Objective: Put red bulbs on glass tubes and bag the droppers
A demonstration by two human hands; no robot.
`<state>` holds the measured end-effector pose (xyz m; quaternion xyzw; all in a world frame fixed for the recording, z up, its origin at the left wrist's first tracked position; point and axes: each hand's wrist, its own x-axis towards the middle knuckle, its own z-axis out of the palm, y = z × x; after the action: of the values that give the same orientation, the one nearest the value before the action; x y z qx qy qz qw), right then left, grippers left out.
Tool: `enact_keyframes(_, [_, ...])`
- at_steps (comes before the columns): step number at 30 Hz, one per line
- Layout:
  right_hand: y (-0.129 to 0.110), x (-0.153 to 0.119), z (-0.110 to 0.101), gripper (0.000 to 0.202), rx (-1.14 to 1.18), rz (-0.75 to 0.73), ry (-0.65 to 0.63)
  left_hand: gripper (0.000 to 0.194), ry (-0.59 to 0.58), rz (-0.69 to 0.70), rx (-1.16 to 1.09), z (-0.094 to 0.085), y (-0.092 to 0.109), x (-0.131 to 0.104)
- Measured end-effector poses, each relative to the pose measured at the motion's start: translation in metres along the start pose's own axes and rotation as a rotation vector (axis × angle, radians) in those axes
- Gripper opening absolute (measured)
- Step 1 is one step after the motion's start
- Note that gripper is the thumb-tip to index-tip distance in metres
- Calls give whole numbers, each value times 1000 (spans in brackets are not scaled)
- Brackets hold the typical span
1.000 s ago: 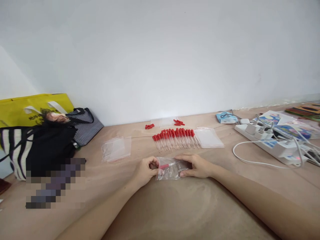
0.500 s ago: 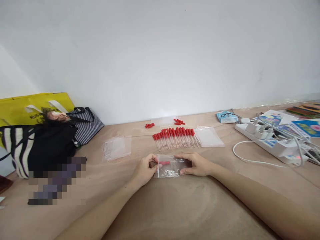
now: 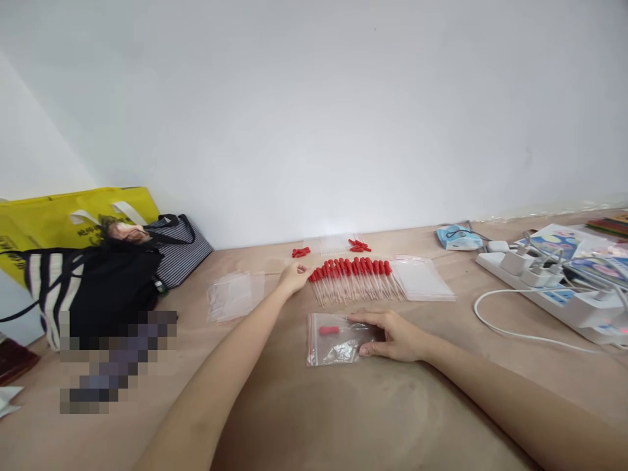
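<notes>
My left hand reaches to the left end of a row of droppers, which have red rubber bulbs and thin clear stems. Its fingers are pinched together at the bulb of the leftmost dropper. In front of the row, a clear zip bag lies on the table with a red-bulbed dropper inside; only the bulb shows plainly. My right hand grips the bag's right end between thumb and fingers, hiding that end.
Flat clear bags lie to the left, and a stack of bags to the right. Small red bulbs sit behind the droppers. Farther right are a power strip with cables and a blue mask; a black bag stands left.
My left hand has let go of the zip bag's left edge and moved forward to the droppers. My right hand stays on the bag. The view has shifted slightly.
</notes>
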<state>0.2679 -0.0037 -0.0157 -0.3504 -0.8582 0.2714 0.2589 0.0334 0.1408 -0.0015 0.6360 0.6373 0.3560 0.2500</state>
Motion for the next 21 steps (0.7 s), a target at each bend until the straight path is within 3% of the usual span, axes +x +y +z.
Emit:
enact_keyframes(6, [1,0,1,61,-16,-15,6,20,-48,-69,-62,13,2,17])
enact_keyframes(11, [3,0,2,62,-20,-1,11,19,-37,-49,-276,-6,10,4])
enact_keyframes(17, [3,-2,2,61,-9,9,8,14,122,-2,-601,-60,1,-53])
enact_keyframes(21, [2,-2,1,61,-5,21,-6,29,135,-42,-873,-82,-18,-102])
